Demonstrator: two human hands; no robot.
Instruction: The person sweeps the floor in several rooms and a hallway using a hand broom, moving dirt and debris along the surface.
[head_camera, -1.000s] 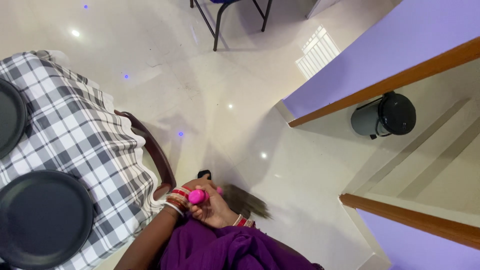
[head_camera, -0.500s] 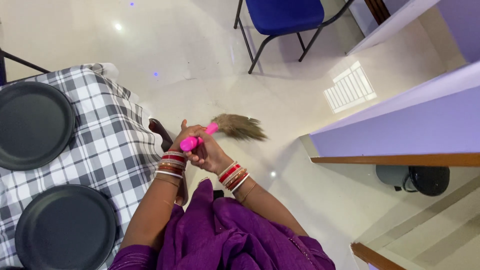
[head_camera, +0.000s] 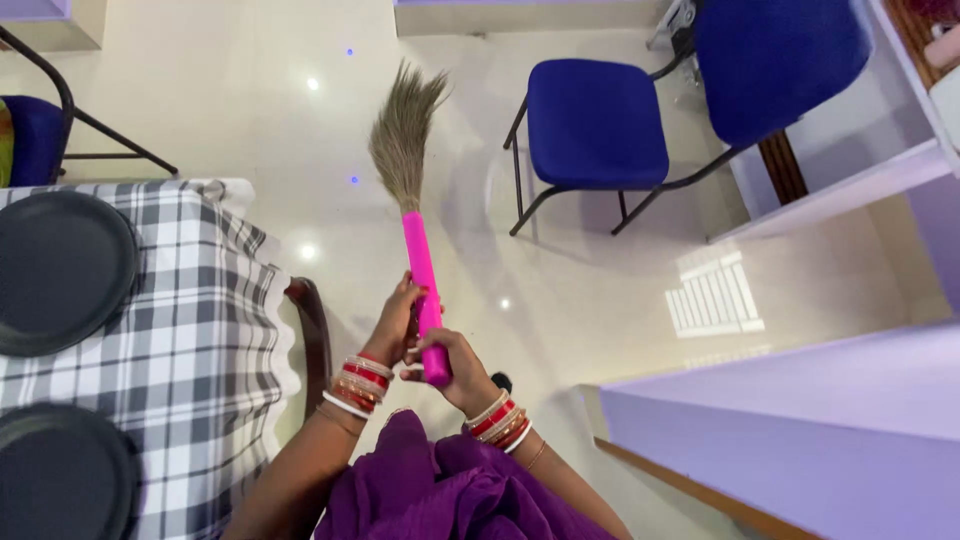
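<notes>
We see a desk (head_camera: 215, 330) at left under a black-and-white checked cloth, carrying two black plates: far one (head_camera: 62, 270), near one (head_camera: 62, 480). Blue chair (head_camera: 600, 120) far right on the glossy white floor (head_camera: 560, 290). Second blue chair (head_camera: 35, 135) far left. Lilac counter (head_camera: 800, 430) near right.

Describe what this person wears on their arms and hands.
Both forearms are bare of sleeves. The left hand and the right hand each have a stack of red, gold and white bangles at the wrist. No rings or gloves show. Purple cloth drapes below.
</notes>
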